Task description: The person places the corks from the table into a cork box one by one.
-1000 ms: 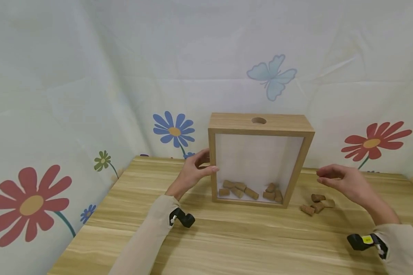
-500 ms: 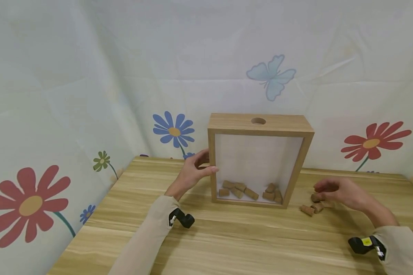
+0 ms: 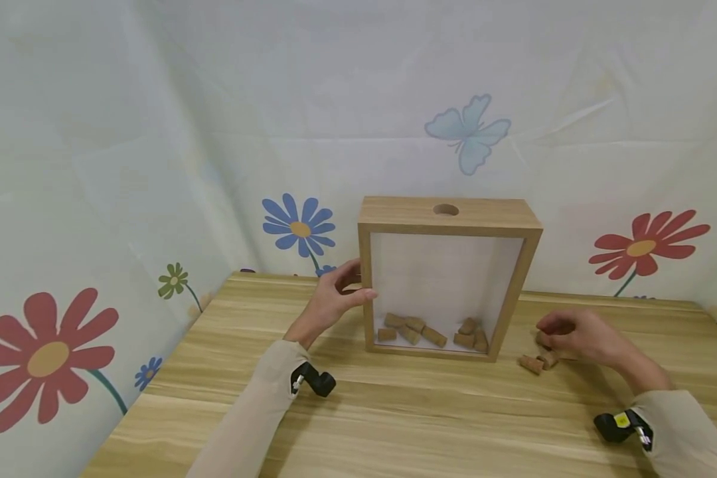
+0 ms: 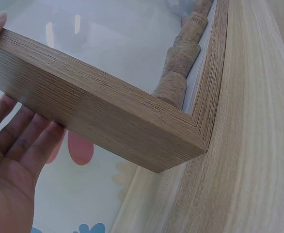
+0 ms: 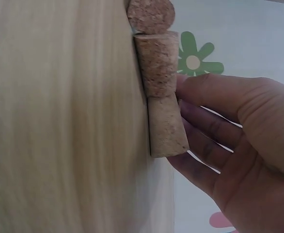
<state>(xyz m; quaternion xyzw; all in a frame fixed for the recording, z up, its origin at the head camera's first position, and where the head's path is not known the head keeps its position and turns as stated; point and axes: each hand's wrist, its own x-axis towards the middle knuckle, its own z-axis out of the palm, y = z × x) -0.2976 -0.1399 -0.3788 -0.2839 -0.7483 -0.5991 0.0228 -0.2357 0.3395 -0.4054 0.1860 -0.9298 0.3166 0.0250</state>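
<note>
A wooden box frame (image 3: 448,230) with a clear front and a round hole (image 3: 446,210) in its top stands upright on the table. Several corks (image 3: 433,337) lie inside along its bottom. My left hand (image 3: 328,302) grips the box's left side, thumb on the front edge and fingertips at the back edge. To the right of the box, my right hand (image 3: 585,338) pinches a cork (image 3: 542,340) between thumb and fingers. Loose corks (image 3: 530,364) lie below that hand, partly covered by it. The right wrist view shows corks (image 5: 156,63) in front of the thumb tip, hiding the pinch.
The wood-grain table (image 3: 430,418) extends in front of the box and to both sides. A pale cloth (image 3: 334,99) printed with flowers and a butterfly hangs behind it. Black wrist cameras (image 3: 315,380) sit on both sleeves.
My right hand has come down onto the loose corks and taken one between thumb and fingers, shifting it slightly left. The left hand stays on the box.
</note>
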